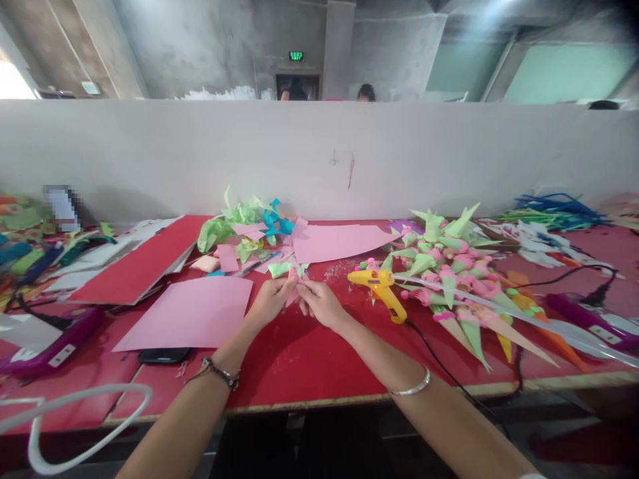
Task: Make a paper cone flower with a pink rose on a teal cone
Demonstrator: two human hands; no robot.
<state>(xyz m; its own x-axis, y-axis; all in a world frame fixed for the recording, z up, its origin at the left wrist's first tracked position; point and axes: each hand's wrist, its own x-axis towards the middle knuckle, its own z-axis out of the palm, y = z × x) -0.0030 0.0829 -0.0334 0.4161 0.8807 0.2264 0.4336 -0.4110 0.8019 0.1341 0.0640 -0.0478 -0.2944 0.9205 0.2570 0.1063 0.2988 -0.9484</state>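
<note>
Over the red table, my left hand [272, 299] and my right hand [322, 303] meet, fingertips pinched together on a small pink paper piece [293, 293]. A bit of pale green shows at its top; most of the piece is hidden by my fingers. Just right of my hands lies a yellow hot glue gun [380, 287] with a long clear glue stick [479, 306] reaching out of its back. To the left, a large pink paper sheet [190, 313] lies flat, partly over a dark phone [164, 356].
Pink and green paper cones [449, 266] are heaped on the right. Scraps of green crepe paper [234, 226] and a pink sheet [339, 243] lie behind my hands. Purple power strips [589, 319] sit at both sides. A white partition [249, 153] stands at the back.
</note>
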